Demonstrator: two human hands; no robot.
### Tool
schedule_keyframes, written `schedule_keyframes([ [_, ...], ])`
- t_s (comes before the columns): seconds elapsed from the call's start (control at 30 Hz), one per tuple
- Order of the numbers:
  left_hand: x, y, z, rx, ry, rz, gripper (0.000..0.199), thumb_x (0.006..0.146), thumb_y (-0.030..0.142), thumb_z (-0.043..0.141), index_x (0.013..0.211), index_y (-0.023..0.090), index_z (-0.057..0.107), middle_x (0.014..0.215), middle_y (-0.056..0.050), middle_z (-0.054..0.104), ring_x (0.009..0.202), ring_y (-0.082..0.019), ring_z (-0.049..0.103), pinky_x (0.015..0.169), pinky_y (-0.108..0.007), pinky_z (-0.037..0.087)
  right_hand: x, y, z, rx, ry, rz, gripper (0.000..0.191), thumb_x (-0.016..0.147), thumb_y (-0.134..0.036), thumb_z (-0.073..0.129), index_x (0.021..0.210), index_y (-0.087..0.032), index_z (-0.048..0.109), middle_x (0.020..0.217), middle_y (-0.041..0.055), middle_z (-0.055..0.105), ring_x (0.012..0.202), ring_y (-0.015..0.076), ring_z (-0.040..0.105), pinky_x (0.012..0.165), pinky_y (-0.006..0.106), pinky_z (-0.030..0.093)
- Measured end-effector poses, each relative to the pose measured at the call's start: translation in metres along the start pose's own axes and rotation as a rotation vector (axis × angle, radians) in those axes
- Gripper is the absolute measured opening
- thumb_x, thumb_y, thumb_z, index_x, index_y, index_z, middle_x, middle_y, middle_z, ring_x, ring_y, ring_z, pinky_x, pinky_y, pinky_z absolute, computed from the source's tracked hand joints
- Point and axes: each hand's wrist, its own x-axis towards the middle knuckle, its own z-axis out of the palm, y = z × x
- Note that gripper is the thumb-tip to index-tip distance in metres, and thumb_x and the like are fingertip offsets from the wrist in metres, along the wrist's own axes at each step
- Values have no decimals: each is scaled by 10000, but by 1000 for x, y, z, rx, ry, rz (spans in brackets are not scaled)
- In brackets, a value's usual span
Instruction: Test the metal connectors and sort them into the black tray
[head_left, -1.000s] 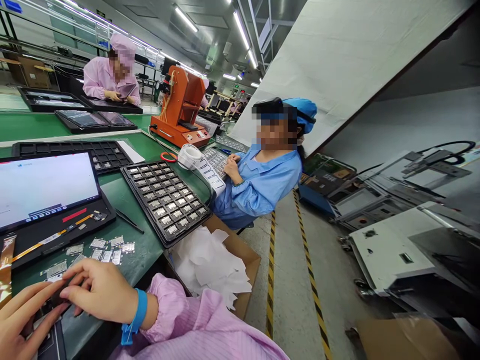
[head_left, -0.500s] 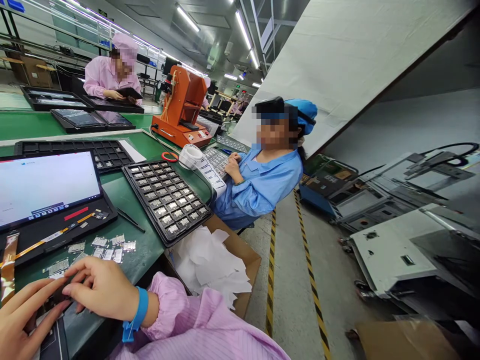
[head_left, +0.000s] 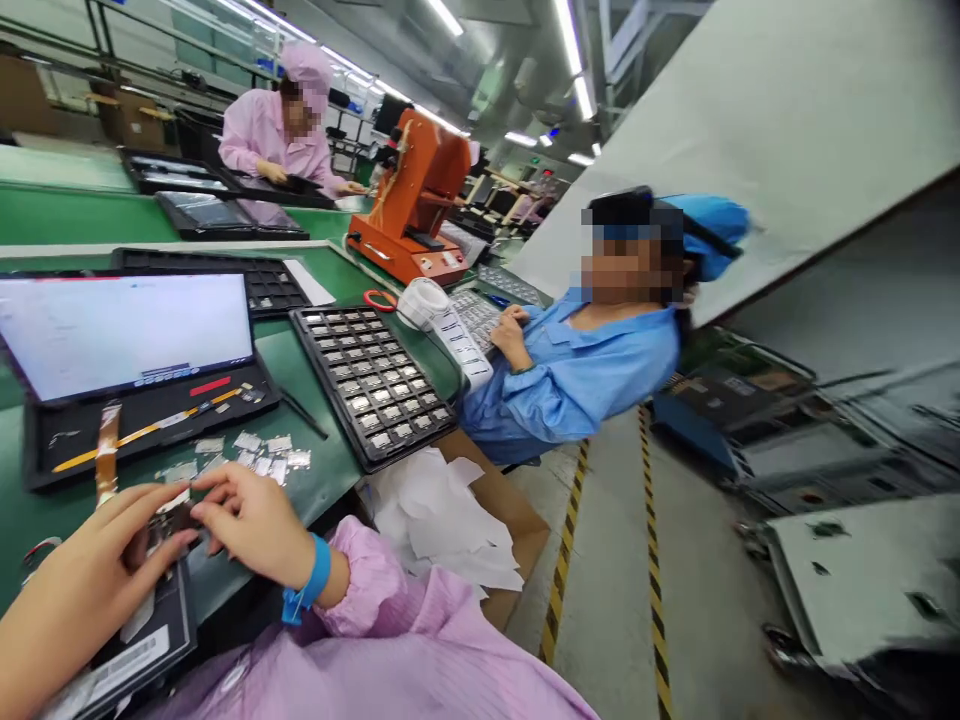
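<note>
A lit screen [head_left: 124, 330] and loose silver chips [head_left: 255, 455] lie just beyond the hands; a person in blue [head_left: 577, 370] sits to the right; the left hand [head_left: 82, 580] and right hand [head_left: 251, 520] pinch a small dark part [head_left: 166, 520] between their fingertips, above a black device [head_left: 142, 640]; a black tray [head_left: 371, 385] holds rows of chips; a cardboard box [head_left: 517, 520] holds white paper.

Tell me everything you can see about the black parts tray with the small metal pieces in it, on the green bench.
The black parts tray is a flat rectangular moulded tray, plastic by the look, divided into a grid of small square pockets. Most pockets hold a small silvery part; some along the far edge look empty. It lies flat and skewed on the green bench, its near corner overhanging the bench edge. No hand touches it. A thin dark tool lies just beside its left edge.
</note>
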Motion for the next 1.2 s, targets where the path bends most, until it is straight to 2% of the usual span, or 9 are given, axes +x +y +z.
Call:
schedule_keyframes([
  [0.07,2,18,-15,-78,-2,-57,434,885,545,522,1195,246,579,863,-23,653,644,-190,592,663,-331,508,-2,-2,1,-8,26,8,248,835,-264,647,1064,-208,571,793,-33,596,498,54,561,396,131,418],
  [0.13,5,27,-28,-139,48,-152,405,897,511,519,1147,204,605,846,-34,663,643,-178,601,655,-312,496,-3,-3,2,-13,67,0,243,838,-277,628,1062,-206,567,790,-26,603,495,56,556,372,130,409],
  [0.23,12,25,-37,-356,104,-335,345,938,479,464,1091,197,592,785,-14,653,493,-123,552,492,-252,439,3,-2,2,12,115,-23,251,843,-325,604,1052,-193,560,782,-24,593,462,53,546,334,130,388],
  [0.33,13,19,-40,-493,94,-419,286,940,455,477,1045,199,549,688,24,606,397,-94,512,407,-217,399,6,-2,1,51,124,-19,278,827,-363,624,1030,-185,558,767,-27,580,439,57,545,310,138,369],
  [0.5,11,22,-41,-484,-4,-425,209,936,400,496,1031,216,522,644,48,589,384,-93,537,410,-206,421,3,-4,0,68,136,-54,272,841,-365,626,1034,-185,560,777,-17,590,452,70,564,320,160,391],
  [0.83,11,17,-37,-398,-69,-420,168,932,345,465,987,205,538,590,51,578,389,-103,532,417,-218,406,3,-5,0,80,178,-48,310,829,-413,640,1008,-175,557,810,-4,596,432,61,555,300,154,383],
  [1.03,12,16,-36,-362,-87,-402,182,914,337,487,994,193,564,622,37,596,403,-106,540,434,-228,411,4,-3,-1,57,201,-47,312,841,-423,635,1017,-175,562,924,30,612,441,52,556,302,157,378],
  [1.2,13,15,-36,-367,-90,-393,174,907,327,499,979,186,570,609,35,599,398,-111,542,433,-233,402,-2,-10,-1,132,195,-3,276,839,-376,650,1019,-180,578,798,11,637,428,45,491,327,153,356],
])
